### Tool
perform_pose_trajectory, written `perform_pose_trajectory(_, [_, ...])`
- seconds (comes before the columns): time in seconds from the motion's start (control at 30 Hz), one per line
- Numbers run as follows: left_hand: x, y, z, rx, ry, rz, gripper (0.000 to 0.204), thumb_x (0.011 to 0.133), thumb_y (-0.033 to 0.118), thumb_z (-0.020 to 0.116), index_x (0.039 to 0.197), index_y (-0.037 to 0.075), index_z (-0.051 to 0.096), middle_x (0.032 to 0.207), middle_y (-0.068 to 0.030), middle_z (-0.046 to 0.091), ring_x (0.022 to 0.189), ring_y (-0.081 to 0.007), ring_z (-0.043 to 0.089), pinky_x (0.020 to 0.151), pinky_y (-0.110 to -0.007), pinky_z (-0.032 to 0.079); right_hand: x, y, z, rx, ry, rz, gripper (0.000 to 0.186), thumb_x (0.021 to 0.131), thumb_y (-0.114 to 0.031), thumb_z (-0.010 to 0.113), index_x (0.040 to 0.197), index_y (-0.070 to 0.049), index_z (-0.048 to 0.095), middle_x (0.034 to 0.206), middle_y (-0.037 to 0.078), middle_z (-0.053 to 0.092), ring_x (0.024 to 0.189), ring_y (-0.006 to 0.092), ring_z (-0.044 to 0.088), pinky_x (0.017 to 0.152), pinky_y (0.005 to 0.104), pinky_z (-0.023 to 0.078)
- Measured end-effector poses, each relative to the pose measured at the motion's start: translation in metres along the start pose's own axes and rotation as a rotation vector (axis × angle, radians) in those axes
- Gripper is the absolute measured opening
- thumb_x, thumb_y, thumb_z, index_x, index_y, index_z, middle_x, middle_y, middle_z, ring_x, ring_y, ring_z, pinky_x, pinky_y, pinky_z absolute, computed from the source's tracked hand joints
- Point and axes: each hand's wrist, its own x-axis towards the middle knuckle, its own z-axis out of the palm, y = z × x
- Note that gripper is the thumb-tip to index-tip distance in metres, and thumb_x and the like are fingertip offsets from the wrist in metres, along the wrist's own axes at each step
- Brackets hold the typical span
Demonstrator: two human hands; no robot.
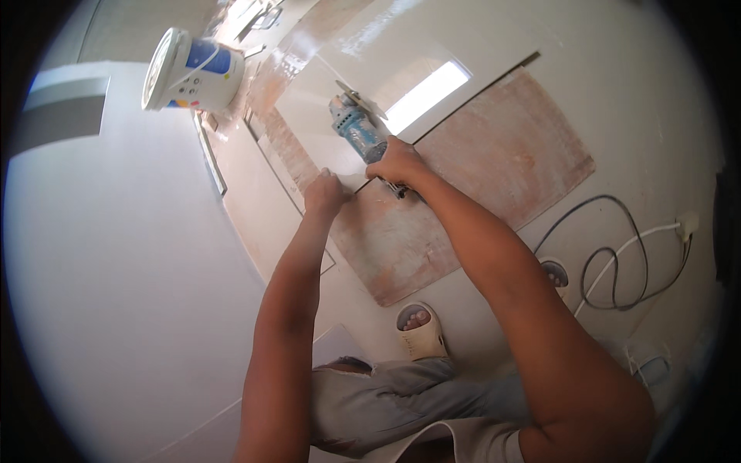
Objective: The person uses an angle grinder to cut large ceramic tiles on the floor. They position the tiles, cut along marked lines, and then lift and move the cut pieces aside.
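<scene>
My right hand is wrapped round the rear of a blue, dusty angle grinder. Its disc is at the far end, over a glossy white tile that reflects a bright window. Fingers curled, my left hand grips the tile near its close left corner. Partly under that tile lies a reddish, white-smeared board or tile, its near part uncovered. Whether the disc touches the tile is not plain.
A white bucket with a blue label stands at far left, beyond a pale wall or panel. On the right, a dark cable loops to a plug on a white cord. My feet wear beige slides.
</scene>
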Motion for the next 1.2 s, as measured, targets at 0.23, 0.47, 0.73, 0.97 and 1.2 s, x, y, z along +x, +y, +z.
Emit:
perform_pose_trajectory(0.23, [0.0, 0.003, -0.005, 0.012, -0.042, -0.043, 0.048, 0.073, 0.034, 0.086, 0.099, -0.004, 0.072, 0.121, -0.023, 0.064, 0.101, -0.0367, 0.069, 0.086, -0.044, 0.056, 0.006, 0.004, 0.004, 0.05, -0.006, -0.038, 0.09, 0.058, -0.037, 0.083, 0.13, 0.008, 0.054, 0.127, 0.026, 0.063, 0.117, 0.0359, 0.063, 0.099, 0.0378, 0.051])
perform_pose_trajectory(0.47, [0.005, 0.003, -0.001, 0.025, -0.027, -0.064, 0.047, 0.073, 0.034, 0.086, 0.098, -0.004, 0.074, 0.116, -0.0232, 0.066, 0.099, -0.0367, 0.069, 0.086, -0.044, 0.056, 0.006, 0.005, 0.011, 0.132, 0.101, -0.088, 0.072, 0.058, -0.025, 0.086, 0.116, 0.01, 0.062, 0.103, 0.021, 0.07, 0.093, 0.029, 0.069, 0.082, 0.0352, 0.055])
perform_pose_trajectory(0.73, [0.008, -0.009, 0.003, 0.05, -0.014, 0.023, 0.045, 0.073, 0.034, 0.086, 0.095, -0.003, 0.073, 0.106, -0.0257, 0.068, 0.095, -0.0398, 0.069, 0.084, -0.047, 0.054, -0.003, 0.001, 0.003, 0.017, 0.027, -0.039, 0.085, 0.061, -0.035, 0.082, 0.13, 0.006, 0.053, 0.125, 0.028, 0.063, 0.117, 0.0378, 0.064, 0.098, 0.0406, 0.053])
perform_pose_trajectory(0.97, [0.008, -0.009, -0.002, 0.076, -0.075, -0.018, 0.058, 0.076, 0.038, 0.085, 0.111, -0.004, 0.066, 0.1, -0.0225, 0.072, 0.094, -0.0395, 0.07, 0.083, -0.047, 0.054, -0.013, 0.002, -0.006, 0.114, -0.064, 0.017, 0.083, 0.064, -0.034, 0.081, 0.131, 0.003, 0.051, 0.127, 0.025, 0.063, 0.118, 0.0347, 0.064, 0.098, 0.0403, 0.053])
perform_pose_trajectory(1.2, [0.01, -0.016, 0.002, 0.098, -0.043, -0.008, 0.064, 0.077, 0.041, 0.084, 0.116, -0.004, 0.062, 0.096, -0.0208, 0.073, 0.094, -0.0376, 0.071, 0.082, -0.046, 0.055, -0.016, 0.001, -0.005, 0.147, -0.073, 0.02, 0.082, 0.064, -0.033, 0.081, 0.131, 0.002, 0.051, 0.127, 0.024, 0.064, 0.117, 0.034, 0.065, 0.098, 0.0395, 0.053])
